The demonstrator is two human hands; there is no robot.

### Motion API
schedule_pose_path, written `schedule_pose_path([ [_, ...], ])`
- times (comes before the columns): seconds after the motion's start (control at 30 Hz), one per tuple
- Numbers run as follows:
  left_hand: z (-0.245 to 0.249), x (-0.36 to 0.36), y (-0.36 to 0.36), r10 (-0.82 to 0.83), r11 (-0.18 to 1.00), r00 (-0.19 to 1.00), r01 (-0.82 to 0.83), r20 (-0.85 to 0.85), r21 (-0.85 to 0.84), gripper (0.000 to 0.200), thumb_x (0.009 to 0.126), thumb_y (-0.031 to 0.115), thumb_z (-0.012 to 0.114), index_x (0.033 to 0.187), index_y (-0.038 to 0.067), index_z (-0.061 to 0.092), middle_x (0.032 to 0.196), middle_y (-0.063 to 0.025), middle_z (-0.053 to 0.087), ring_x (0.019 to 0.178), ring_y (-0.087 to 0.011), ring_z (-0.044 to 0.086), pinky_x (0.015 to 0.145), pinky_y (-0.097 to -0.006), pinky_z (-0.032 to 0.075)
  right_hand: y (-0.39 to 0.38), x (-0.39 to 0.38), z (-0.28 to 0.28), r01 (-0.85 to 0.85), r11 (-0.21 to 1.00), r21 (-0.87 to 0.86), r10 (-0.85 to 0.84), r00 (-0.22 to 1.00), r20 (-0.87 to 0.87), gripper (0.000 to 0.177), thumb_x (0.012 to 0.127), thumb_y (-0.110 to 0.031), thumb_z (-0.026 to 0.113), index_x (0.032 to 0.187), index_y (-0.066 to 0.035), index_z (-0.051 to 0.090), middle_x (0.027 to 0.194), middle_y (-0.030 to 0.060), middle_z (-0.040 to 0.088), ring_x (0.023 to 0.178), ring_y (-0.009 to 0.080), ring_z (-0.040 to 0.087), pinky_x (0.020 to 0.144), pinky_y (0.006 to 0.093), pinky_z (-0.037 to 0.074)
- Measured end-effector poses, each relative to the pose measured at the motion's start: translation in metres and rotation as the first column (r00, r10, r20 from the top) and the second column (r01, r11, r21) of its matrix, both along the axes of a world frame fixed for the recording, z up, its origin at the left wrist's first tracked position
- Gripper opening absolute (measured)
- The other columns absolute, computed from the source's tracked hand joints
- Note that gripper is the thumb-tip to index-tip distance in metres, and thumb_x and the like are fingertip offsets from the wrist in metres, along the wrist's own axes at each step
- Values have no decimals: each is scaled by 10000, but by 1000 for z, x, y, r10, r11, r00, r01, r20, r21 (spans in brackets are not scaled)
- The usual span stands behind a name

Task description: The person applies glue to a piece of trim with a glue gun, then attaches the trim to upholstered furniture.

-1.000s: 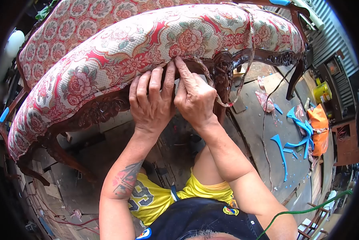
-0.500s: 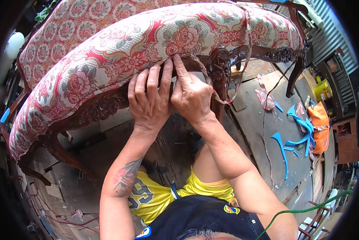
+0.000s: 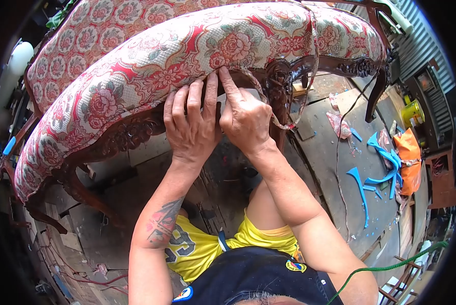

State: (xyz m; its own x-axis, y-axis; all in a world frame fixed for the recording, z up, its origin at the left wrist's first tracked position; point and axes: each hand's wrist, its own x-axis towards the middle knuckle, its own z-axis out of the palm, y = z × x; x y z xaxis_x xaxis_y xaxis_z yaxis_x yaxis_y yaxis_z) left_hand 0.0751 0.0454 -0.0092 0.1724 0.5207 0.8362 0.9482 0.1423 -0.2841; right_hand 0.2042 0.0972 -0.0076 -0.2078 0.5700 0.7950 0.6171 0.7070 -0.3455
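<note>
A sofa's padded front edge (image 3: 162,56), covered in red-and-cream floral fabric, curves across the upper view above a dark carved wooden frame (image 3: 131,133). My left hand (image 3: 191,122) has its fingers stretched out, tips against the fabric's lower border where it meets the wood. Beside it, my right hand (image 3: 247,119) presses its extended index finger on that same border; its other fingers are curled, and whatever they may hold is hidden. From just right of that fingertip a braided trim cord (image 3: 261,91) loops down loosely, then rises over the upholstery.
Blue foam offcuts (image 3: 393,168) lie on the wooden floor at right, beside an orange bundle (image 3: 408,155) and a yellow can (image 3: 412,113). A thin dark cord (image 3: 338,168) trails down the floor. A green cord (image 3: 390,267) crosses my right arm.
The view has shifted very slightly. Both hands stay at the same border, with the right index finger moved a hair upward at most.
</note>
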Motion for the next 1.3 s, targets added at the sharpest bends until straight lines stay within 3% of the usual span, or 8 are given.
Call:
schedule_pose_path([
  [0.07, 0, 1, 0, -1, 1000, 1000, 1, -2, 4, 543, 974, 358, 650, 1487, 179, 661, 1422, -36, 568, 1322, -251, 500, 1170, -446, 407, 0, 1, 1, 7, 1000, 1, -7, 1000, 11, 782, 775, -85, 654, 1554, -125, 615, 763, 122, 679, 603, 295, 692, 578, 415, 592],
  [0.13, 2, 4, -1, -4, 1000, 999, 4, 37, 7, 498, 1006, 240, 611, 1500, 199, 658, 1389, -22, 585, 1314, -230, 528, 1179, -434, 425, 0, 1, 1, 14, 1000, -11, -14, 1000, 28, 779, 775, -86, 651, 1552, -130, 620, 748, 113, 664, 609, 292, 690, 582, 415, 592],
  [0.23, -1, 0, 1, -6, 1000, 1000, 6, 1, 0, 543, 978, 344, 646, 1494, 174, 655, 1419, -36, 565, 1324, -250, 498, 1171, -446, 404, 1, 1, 0, 11, 1000, 3, -11, 1000, 24, 780, 771, -86, 650, 1549, -130, 623, 739, 109, 656, 614, 290, 688, 581, 413, 590],
  [0.97, -2, 3, 3, 17, 1000, 1000, -17, 15, 7, 541, 996, 328, 660, 1526, 232, 618, 1422, -21, 536, 1325, -248, 468, 1168, -447, 385, 3, -2, -2, 7, 1000, 28, -8, 1000, 16, 762, 782, -98, 657, 1543, -114, 624, 767, 118, 684, 624, 292, 694, 585, 411, 589],
  [1.07, -2, 4, 4, 26, 999, 1000, -26, 16, 32, 498, 1013, 317, 632, 1507, 262, 648, 1385, -15, 562, 1303, -235, 516, 1180, -441, 412, 1, -1, 1, 13, 1000, 20, -13, 1000, 22, 763, 783, -97, 657, 1545, -117, 623, 764, 114, 676, 624, 292, 690, 589, 412, 590],
  [1.13, -3, 4, 4, 17, 999, 999, -18, 27, 34, 496, 1014, 297, 622, 1508, 252, 648, 1389, -16, 569, 1309, -234, 518, 1179, -441, 414, 0, 0, 3, 9, 1000, 11, -9, 1000, 19, 704, 817, 26, 625, 1508, -105, 659, 766, 131, 701, 630, 289, 683, 614, 404, 580],
  [1.27, 2, 2, -1, -35, 999, 998, 34, 61, 17, 480, 1009, 257, 623, 1484, 195, 659, 1401, -21, 590, 1325, -234, 522, 1176, -442, 419, 1, 0, 1, 6, 1000, 12, -6, 1000, 11, 715, 814, 27, 629, 1514, -114, 656, 756, 127, 691, 625, 288, 677, 613, 404, 578],
  [1.3, 2, 0, -2, -65, 998, 995, 64, 81, 12, 474, 1002, 239, 629, 1469, 167, 662, 1407, -25, 601, 1333, -235, 523, 1174, -443, 420, 2, 1, -1, 7, 1000, 12, -7, 1000, 24, 751, 790, -37, 645, 1537, -121, 633, 754, 116, 675, 620, 291, 679, 599, 412, 584],
])
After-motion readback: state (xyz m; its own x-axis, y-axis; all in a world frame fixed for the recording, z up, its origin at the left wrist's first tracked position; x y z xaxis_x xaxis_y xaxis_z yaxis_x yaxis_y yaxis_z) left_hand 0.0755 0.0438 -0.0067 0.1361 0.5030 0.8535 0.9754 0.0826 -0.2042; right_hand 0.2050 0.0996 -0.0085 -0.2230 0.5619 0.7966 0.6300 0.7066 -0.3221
